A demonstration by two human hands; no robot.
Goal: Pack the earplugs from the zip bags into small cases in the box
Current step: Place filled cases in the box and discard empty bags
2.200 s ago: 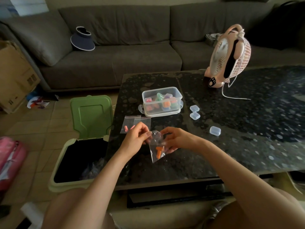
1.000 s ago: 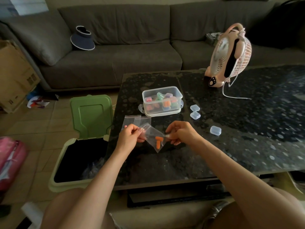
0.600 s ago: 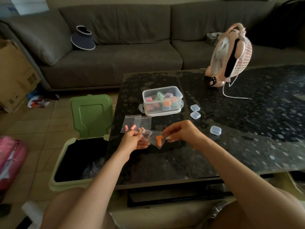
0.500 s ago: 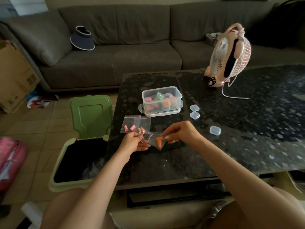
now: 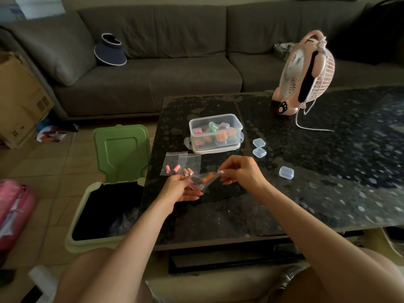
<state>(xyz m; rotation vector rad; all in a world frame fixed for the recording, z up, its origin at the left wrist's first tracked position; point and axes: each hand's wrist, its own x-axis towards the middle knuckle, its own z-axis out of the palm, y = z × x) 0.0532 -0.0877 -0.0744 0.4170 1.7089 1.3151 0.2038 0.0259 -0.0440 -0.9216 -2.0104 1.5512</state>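
Both hands hold a small clear zip bag (image 5: 202, 181) with orange earplugs (image 5: 207, 178) inside, just above the dark table. My left hand (image 5: 182, 188) pinches the bag's left end and my right hand (image 5: 239, 170) pinches its right end. Two more zip bags (image 5: 181, 164) lie flat on the table behind my left hand, one holding pink earplugs (image 5: 172, 169). Further back stands the clear plastic box (image 5: 215, 133), filled with colourful small cases. Three empty clear small cases (image 5: 259, 147) (image 5: 286, 172) lie to its right.
The dark speckled table (image 5: 306, 193) ends just left of the bags. An open green-lidded bin (image 5: 105, 206) stands on the floor against that edge. A pink fan (image 5: 306, 73) with a trailing white cord stands at the back right. A grey sofa (image 5: 153, 68) is behind.
The bag hung upright between my hands before. It has been turned to lie sideways and lowered closer to the table, with my hands slightly further apart.
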